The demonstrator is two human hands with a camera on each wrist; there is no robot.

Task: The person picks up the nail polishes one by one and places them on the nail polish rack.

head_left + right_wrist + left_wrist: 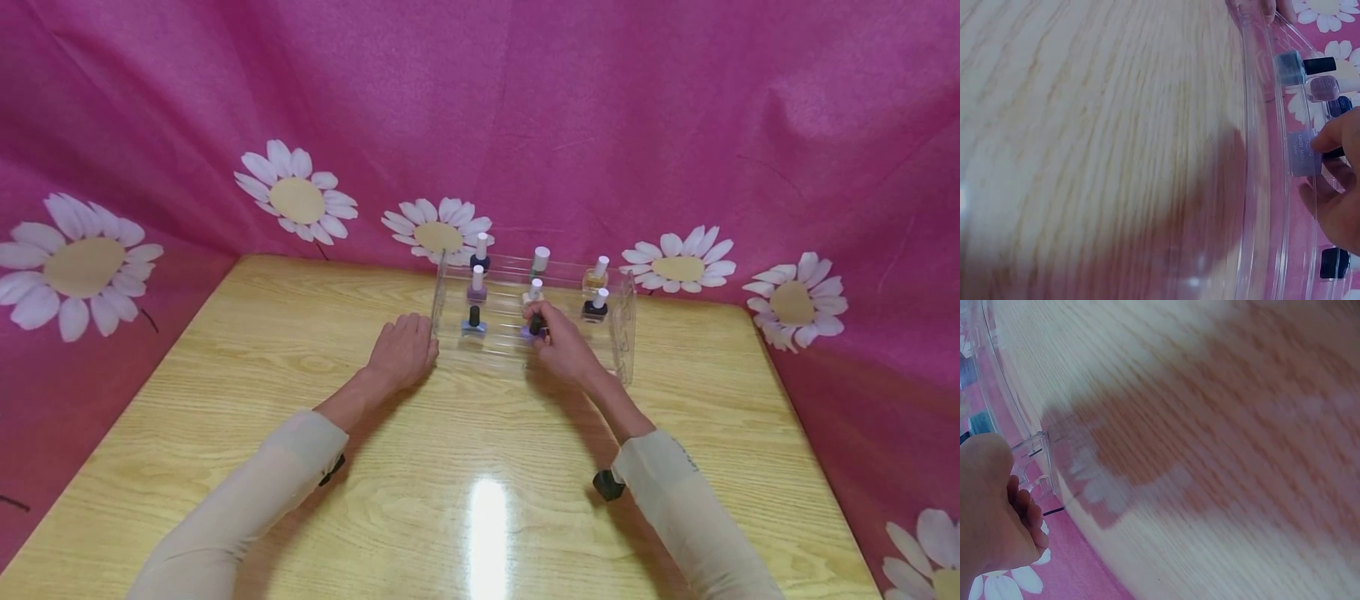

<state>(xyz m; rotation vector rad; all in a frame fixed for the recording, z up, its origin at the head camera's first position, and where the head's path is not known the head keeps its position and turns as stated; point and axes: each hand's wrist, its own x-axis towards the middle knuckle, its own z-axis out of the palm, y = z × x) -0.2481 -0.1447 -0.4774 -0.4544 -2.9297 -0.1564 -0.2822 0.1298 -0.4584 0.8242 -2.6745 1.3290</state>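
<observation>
A clear tiered rack (501,360) stands at the back of the table, bearing several nail polish bottles. My right hand (564,343) pinches a purple nail polish bottle (1304,154) with a black cap, at the rack's front tier. To its left on that tier is a blue bottle (473,327), black-capped too. Just behind the right hand stands a pale bottle (533,293) with a white cap. My left hand (403,350) grips the rack's left end, its fingers (1034,515) curled; part of that end is hidden behind the hand in the left wrist view.
Behind the front tier are a lilac bottle (477,292), a black bottle (595,310), a dark bottle (480,262), a green bottle (537,268) and a yellowish bottle (595,279), all white-capped. A pink flowered cloth (555,125) hangs behind the wooden table (420,517).
</observation>
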